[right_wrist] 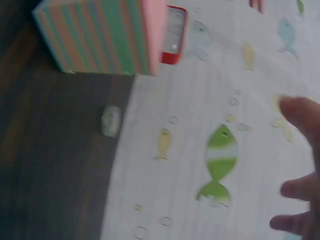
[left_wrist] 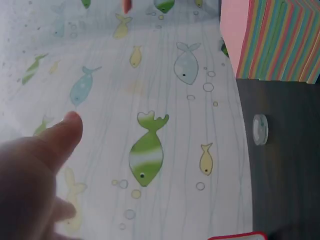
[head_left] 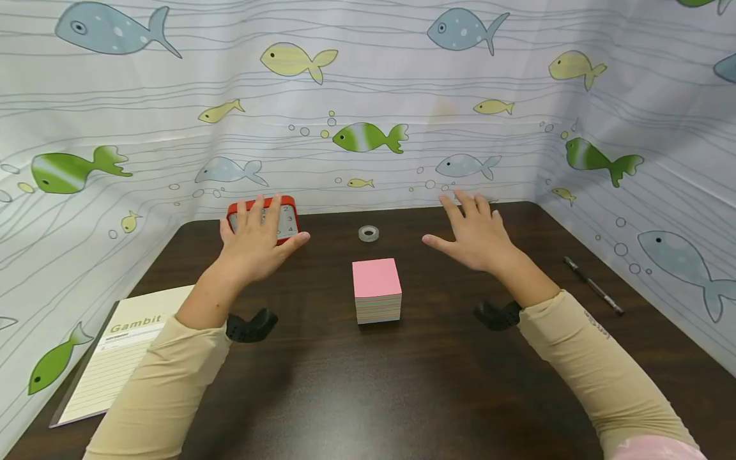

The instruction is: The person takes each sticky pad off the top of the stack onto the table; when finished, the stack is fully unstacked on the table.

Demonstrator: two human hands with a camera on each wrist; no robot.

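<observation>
Nearest the front edge of the dark surface point(head_left: 368, 396), toward its left corner, lies a lined notepad point(head_left: 123, 348). Midway in from the front edge sits the pink-topped block of sticky notes point(head_left: 376, 291), between the two forearms and untouched. It looks fairly dense for its size; the striped sides are loose paper edges, so a firm pinch across two opposite sides low down should lift the whole stack rather than peel off top sheets. Both grips are released: the left hand point(head_left: 255, 239) hovers, fingers spread, over the red keypad device point(head_left: 261, 217) near the back edge, and the right hand point(head_left: 474, 233) is spread and empty. A tape roll point(head_left: 368, 233) lies beyond the block; a pen point(head_left: 592, 284) lies by the right edge.
</observation>
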